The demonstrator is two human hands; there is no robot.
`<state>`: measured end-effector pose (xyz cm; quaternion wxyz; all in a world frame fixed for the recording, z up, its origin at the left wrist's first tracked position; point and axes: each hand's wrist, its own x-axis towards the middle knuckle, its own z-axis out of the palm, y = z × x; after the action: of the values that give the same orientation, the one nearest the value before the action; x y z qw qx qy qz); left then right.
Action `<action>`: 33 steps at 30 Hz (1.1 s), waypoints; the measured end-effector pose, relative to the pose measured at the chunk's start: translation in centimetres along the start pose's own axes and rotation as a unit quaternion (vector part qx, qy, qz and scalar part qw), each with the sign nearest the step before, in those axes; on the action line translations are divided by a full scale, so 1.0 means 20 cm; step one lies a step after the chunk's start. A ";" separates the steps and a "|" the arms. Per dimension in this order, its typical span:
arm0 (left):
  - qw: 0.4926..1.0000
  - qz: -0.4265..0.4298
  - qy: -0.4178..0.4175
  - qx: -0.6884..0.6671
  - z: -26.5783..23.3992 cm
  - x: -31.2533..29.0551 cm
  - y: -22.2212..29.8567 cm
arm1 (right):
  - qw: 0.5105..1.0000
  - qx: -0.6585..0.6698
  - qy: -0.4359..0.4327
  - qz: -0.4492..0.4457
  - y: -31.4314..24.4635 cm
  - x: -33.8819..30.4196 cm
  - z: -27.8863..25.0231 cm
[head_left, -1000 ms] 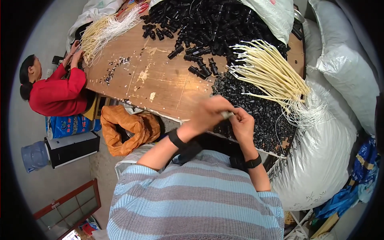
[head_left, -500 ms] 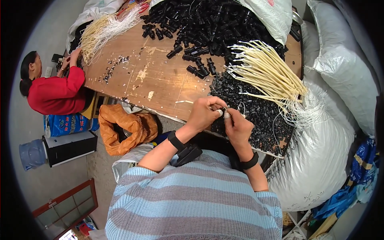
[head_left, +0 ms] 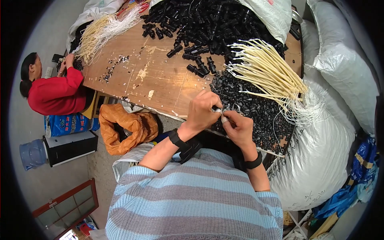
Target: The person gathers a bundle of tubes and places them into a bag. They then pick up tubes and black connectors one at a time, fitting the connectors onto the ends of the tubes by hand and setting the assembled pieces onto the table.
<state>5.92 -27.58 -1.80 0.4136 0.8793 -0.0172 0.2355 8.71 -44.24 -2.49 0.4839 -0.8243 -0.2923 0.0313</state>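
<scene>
My two hands meet above the table's near edge. My left hand [head_left: 203, 111] is closed in a pinch, with a small black plastic piece [head_left: 217, 108] showing at its fingertips. Its thumb tip carries a white wrapping. My right hand [head_left: 240, 129] pinches a thin white cord [head_left: 236, 106] close beside that piece; a loop of it rises above the fingers. Exactly how cord and piece join is too small to tell. Just beyond the hands spreads a heap of small black plastic pieces [head_left: 256, 105]. A bundle of cream tubes with white cords [head_left: 272, 72] lies upon it.
Larger black pipe-like fittings [head_left: 216, 24] are piled at the back of the wooden table [head_left: 160, 88]. Stuffed white sacks [head_left: 316, 160] crowd the right side. A co-worker in red [head_left: 56, 92] sits at the left, near another cord bundle [head_left: 96, 36]. An orange sack [head_left: 136, 132] stands below.
My left hand has turned and shifted slightly, and its knuckles now face up more. A cream tube end left of it no longer shows. The co-worker's hands have moved a little left.
</scene>
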 end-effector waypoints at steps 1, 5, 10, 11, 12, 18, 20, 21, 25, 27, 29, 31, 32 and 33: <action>1.000 0.000 0.000 0.001 -0.01 0.00 -0.01 | 0.998 0.056 -0.015 0.033 -0.01 0.01 -0.02; 0.978 -0.093 -0.129 -0.137 -0.05 0.02 0.02 | 0.866 0.445 0.023 0.226 0.00 0.02 -0.05; 0.964 0.004 -0.233 -0.127 -0.04 0.02 0.03 | 0.807 0.537 -0.008 0.247 -0.01 0.02 -0.15; 0.964 0.004 -0.232 -0.128 -0.04 0.01 0.01 | 0.807 0.537 -0.008 0.247 0.00 0.02 -0.15; 0.966 -0.020 -0.240 -0.098 -0.06 0.02 -0.02 | 0.939 0.316 -0.023 0.130 0.00 0.01 -0.15; 0.973 -0.039 -0.227 0.009 -0.04 0.00 0.00 | 0.991 -0.106 -0.010 -0.086 -0.05 0.00 -0.12; 0.975 0.004 -0.215 0.050 -0.06 0.00 0.06 | 0.997 -0.019 -0.005 0.071 -0.06 0.02 -0.09; 0.975 0.003 -0.214 0.051 -0.07 0.00 0.08 | 0.991 -0.002 -0.032 0.131 -0.05 0.04 -0.09; 0.965 0.027 -0.211 0.155 -0.10 -0.02 0.05 | 0.975 0.055 -0.076 0.201 -0.06 0.08 -0.04; 0.966 0.035 -0.203 0.159 -0.12 -0.03 0.02 | 0.974 0.042 -0.090 0.204 -0.08 0.08 0.00; 0.988 -0.005 -0.117 0.101 -0.14 -0.03 0.00 | 0.999 0.002 0.034 -0.006 -0.11 0.08 0.03; 0.991 -0.016 -0.013 0.131 -0.22 0.00 -0.12 | 0.994 -0.057 0.079 -0.044 -0.16 0.11 -0.02; 0.987 -0.012 0.038 0.158 -0.30 0.00 -0.22 | 0.992 -0.059 0.103 -0.040 -0.16 0.12 -0.05; 0.974 -0.054 0.068 0.207 -0.37 -0.01 -0.34 | 0.989 -0.064 0.130 -0.035 -0.15 0.13 -0.08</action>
<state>4.36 -17.62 -2.72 0.2346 0.9276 0.1078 0.2700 10.13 -43.09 1.47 0.4649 -0.8397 -0.2576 -0.1117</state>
